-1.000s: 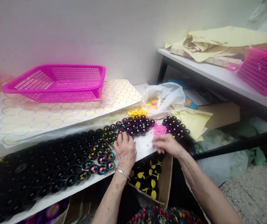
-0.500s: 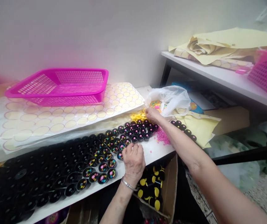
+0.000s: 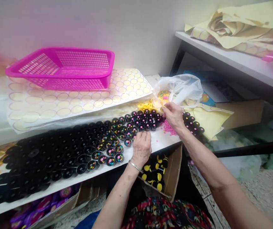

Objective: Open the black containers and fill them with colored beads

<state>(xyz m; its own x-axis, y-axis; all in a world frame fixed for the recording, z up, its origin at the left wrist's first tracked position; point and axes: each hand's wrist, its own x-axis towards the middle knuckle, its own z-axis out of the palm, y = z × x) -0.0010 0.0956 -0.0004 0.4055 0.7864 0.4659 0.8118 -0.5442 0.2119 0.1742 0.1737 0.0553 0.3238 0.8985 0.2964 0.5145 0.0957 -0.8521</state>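
Many small round black caps (image 3: 62,152) lie in rows on the white shelf (image 3: 84,181); those on the right (image 3: 129,127) carry coloured beads. My left hand (image 3: 141,149), a bangle at its wrist, rests curled at the shelf's front edge beside the filled caps, fingers pinched on something I cannot make out. My right hand (image 3: 172,114) is pinched closed at the mouth of a clear plastic bag (image 3: 181,89) of mixed coloured beads; what it holds is hidden. Pink beads (image 3: 168,128) lie loose just below that hand, and yellow pieces (image 3: 146,105) lie to its left.
A pink mesh basket (image 3: 62,68) sits on sheets of round stickers (image 3: 79,101) at the back. A cardboard box (image 3: 160,178) of black and yellow parts hangs below the shelf edge. To the right a higher shelf (image 3: 234,60) holds crumpled yellow paper (image 3: 241,25).
My right hand went from the shelf's front edge up to the bead bag and now sits slightly right of where it reached. My left hand stayed by the filled caps. The view tilted down.
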